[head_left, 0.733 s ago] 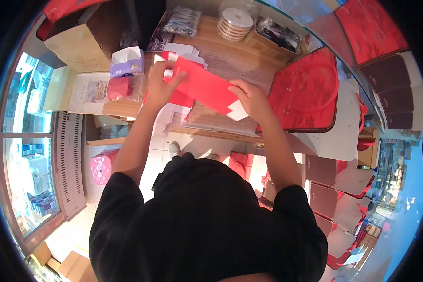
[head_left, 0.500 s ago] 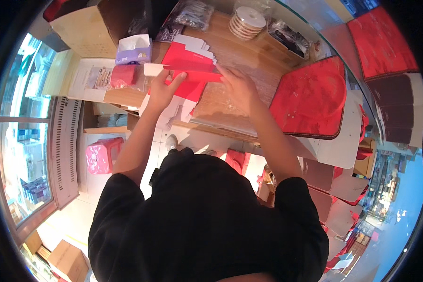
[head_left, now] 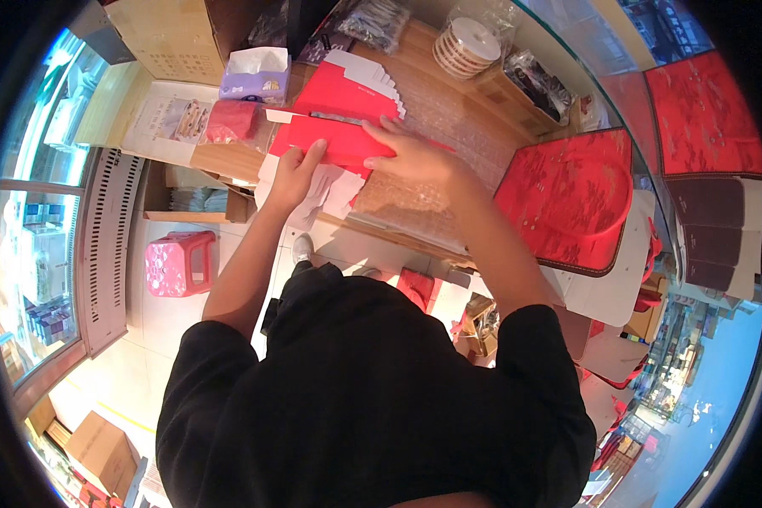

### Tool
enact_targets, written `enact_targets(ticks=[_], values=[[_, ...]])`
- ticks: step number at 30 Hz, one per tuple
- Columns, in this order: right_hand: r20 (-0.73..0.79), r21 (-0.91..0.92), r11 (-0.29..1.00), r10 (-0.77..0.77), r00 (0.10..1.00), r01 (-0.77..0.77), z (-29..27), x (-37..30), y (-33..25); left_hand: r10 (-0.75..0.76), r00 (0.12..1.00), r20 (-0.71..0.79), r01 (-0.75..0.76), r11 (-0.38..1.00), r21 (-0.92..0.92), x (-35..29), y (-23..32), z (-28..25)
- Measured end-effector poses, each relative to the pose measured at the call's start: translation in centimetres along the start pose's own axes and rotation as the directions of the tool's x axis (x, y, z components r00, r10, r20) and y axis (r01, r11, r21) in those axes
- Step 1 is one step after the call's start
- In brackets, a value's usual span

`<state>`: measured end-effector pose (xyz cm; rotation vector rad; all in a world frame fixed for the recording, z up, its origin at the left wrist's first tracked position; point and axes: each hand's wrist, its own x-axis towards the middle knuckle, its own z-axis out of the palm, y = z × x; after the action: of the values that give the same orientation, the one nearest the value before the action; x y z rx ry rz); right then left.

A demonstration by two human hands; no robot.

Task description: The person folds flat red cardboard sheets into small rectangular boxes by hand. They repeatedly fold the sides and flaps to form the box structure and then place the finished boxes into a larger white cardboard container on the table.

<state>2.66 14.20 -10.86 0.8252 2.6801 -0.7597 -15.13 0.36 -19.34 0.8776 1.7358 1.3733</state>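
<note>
A partly folded red cardboard box (head_left: 330, 142) with white flaps is held over the worktable. My left hand (head_left: 293, 179) grips its near left edge, the thumb up against the red face. My right hand (head_left: 419, 159) is wrapped around the right end, with fingers over the top and thumb along the near side. Beneath it lies a fanned stack of flat red-and-white box blanks (head_left: 360, 87). More white flaps of the stack stick out toward the table's near edge. The fingertips behind the box are hidden.
At the left stand a purple tissue box (head_left: 254, 83) and a red packet (head_left: 230, 124). Ribbon spools (head_left: 466, 49) sit at the back. A large red patterned case (head_left: 567, 199) lies at the right. Below are a pink stool (head_left: 180, 264) and an open carton (head_left: 207, 204).
The red box has tipped so that its broad face and a gap along its top now show. My right hand has shifted its grip on the right end. The whole view has shifted slightly.
</note>
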Motion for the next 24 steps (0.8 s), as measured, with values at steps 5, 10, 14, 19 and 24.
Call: enact_targets(ticks=[5, 10, 14, 19, 24], values=[[0.187, 0.168, 0.985, -0.071, 0.980, 0.040, -2.2, 2.9, 1.8, 0.076, 0.997, 0.000, -0.076, 0.997, 0.035, 0.0, 0.2, 0.3], [0.097, 0.146, 0.989, -0.048, 0.994, 0.033, -2.4, 2.4, 1.8, 0.136, 0.991, 0.011, -0.134, 0.986, -0.094, 1.0, 1.6, 1.2], [-0.044, 0.256, 0.966, -0.023, 0.999, 0.034, -3.3, -1.1, 3.0, 0.297, 0.955, 0.019, -0.296, 0.954, -0.047, 0.6, 6.9, 1.9], [-0.218, 0.765, 0.642, 0.185, 0.958, 0.051, -3.9, -10.5, 1.8, 0.440, 0.886, -0.148, -0.462, 0.865, -0.196, -0.4, 7.8, 3.1], [-0.224, 0.948, 0.272, 0.210, 0.952, 0.164, 0.9, -16.6, 0.1, 0.409, 0.823, 0.394, -0.167, 0.838, -0.520, -5.2, 11.0, 6.7]])
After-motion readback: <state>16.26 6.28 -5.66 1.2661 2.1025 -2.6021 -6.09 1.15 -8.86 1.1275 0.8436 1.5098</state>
